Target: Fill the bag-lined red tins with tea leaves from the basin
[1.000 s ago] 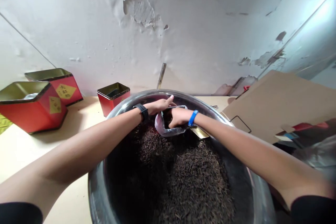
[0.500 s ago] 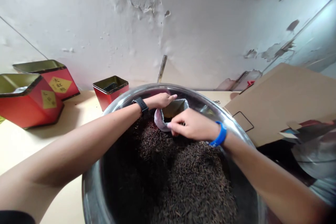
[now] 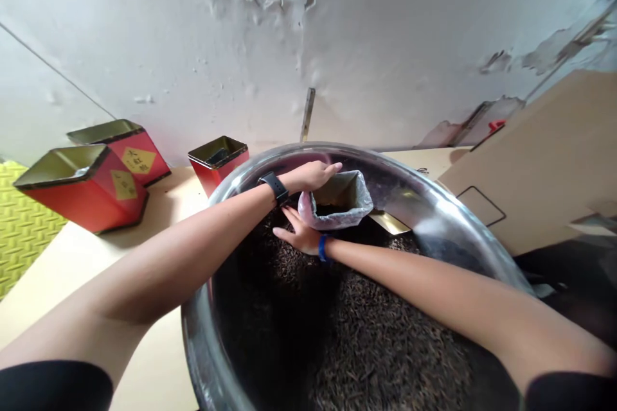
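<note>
The translucent plastic pouch is held at its 10 o'clock rim by the left hand. The right hand, withdrawn to 7 o'clock, is spread open on dark loose tea leaves.

Bright, even light washes the peeling white wall beyond the left hand's fingers. Nearer than them, the round steel basin is shadowed; frame edges warp.

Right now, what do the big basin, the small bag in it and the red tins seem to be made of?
Basin: polished metal, probably steel; mirror-like reflections on its wall. Bag: thin clear plastic; translucent, crinkled, rolled rim. Red tins: likely painted sheet metal; glossy red outside, gold sheen inside.
</note>
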A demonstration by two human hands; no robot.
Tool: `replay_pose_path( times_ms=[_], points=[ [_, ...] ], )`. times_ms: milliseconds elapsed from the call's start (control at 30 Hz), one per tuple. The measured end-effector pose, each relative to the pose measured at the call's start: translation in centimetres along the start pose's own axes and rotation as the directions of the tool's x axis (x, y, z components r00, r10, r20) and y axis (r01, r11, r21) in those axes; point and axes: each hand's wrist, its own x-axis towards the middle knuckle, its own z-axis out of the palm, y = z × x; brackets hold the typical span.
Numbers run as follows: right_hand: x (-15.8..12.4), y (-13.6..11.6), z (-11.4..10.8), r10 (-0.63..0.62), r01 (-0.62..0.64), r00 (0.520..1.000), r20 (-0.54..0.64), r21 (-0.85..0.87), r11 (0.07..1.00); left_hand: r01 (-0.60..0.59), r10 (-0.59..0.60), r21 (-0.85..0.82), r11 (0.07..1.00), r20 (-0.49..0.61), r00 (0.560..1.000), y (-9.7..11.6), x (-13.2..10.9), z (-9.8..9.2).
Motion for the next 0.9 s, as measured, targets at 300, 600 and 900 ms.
replay_pose_path(
  times_ms=[300,600,900],
  points=[
    [2.3,-2.2,1.3,-0.067,0.041,0.992,0.11,0.222,0.974,0.007,-0.009,-0.075,0.997,-0.035,0.999,-0.7,0.3,0.3],
    [-0.2,-4.3,0.2,0.009,-0.22,0.767,0.642,0.249,0.943,0.007,-0.011,-0.067,0.998,-0.064,0.998,-1.0,0.3,0.3],
    [-5.8,-7.8,-5.0,-0.224,0.205,0.45,0.865,0.144,0.968,-0.002,-0.002,-0.102,0.995,-0.036,0.999,-1.2,0.3,0.3]
  ],
)
